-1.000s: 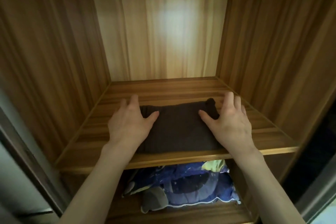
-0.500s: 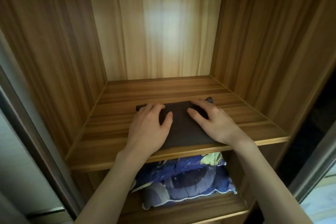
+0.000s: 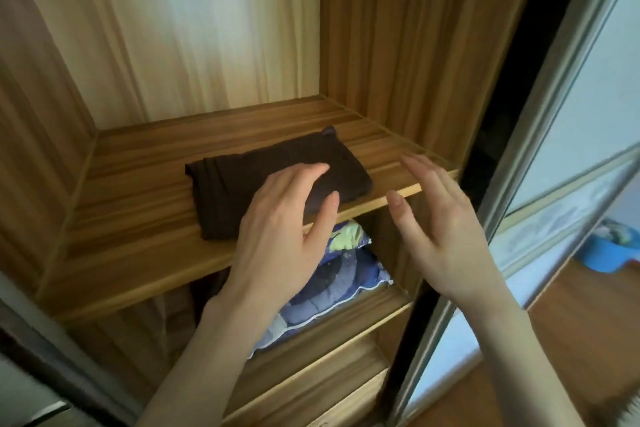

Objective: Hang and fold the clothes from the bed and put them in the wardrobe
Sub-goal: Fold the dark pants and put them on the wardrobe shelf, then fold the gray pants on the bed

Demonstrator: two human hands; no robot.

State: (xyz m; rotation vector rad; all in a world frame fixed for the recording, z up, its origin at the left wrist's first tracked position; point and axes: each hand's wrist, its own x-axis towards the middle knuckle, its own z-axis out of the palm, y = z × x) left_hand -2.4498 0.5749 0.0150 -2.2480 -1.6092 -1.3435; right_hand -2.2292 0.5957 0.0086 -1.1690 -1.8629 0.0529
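You're hovering L hand & R hand, fingers straight and loosely spread, gripping nothing, w/ folded dark garment lying flat at 11 o'clock on wardrobe shelf, prob for stacking.

Bare shelf left of folded garment; sliding door bounds right.

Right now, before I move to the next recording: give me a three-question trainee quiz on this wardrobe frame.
1. True or false: the folded dark garment lies on the upper shelf.
2. What sits on the shelf below? A) patterned blue bedding B) shoes C) books
3. Fill in: neither the left hand nor the right hand ____ anything.

Key: 1 true; 2 A; 3 holds.
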